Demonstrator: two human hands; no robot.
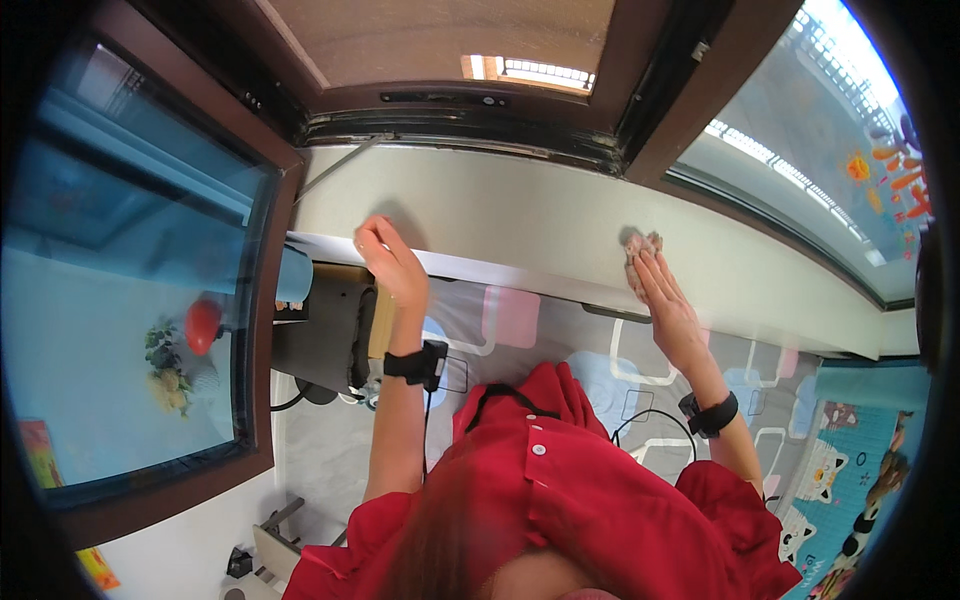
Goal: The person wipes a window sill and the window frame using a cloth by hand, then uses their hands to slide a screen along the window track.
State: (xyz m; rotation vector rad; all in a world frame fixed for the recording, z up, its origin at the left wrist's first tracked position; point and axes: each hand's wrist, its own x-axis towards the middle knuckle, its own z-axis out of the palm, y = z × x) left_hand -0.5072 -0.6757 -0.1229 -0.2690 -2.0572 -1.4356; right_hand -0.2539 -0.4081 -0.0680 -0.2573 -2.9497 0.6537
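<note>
My right hand [670, 311] lies over a crumpled, pale patterned cloth [640, 246], its fingers straight and pressing the cloth to the window sill [487, 199]. That sill is a long, light-coloured board running below the window. Above its left front edge is my left hand [391, 259], with the fingers curled in towards the thumb. Nothing shows in it, though the palm is partly hidden. Each wrist wears a black strap with a small device.
An open window sash [259, 360] swings inward on the left, joined to the frame by a metal stay [341, 166]. Another glass pane [802, 165] stands at right. Below the sill lies a patterned bedspread [600, 382]. A grey chair-like piece [322, 330] sits beneath the left hand.
</note>
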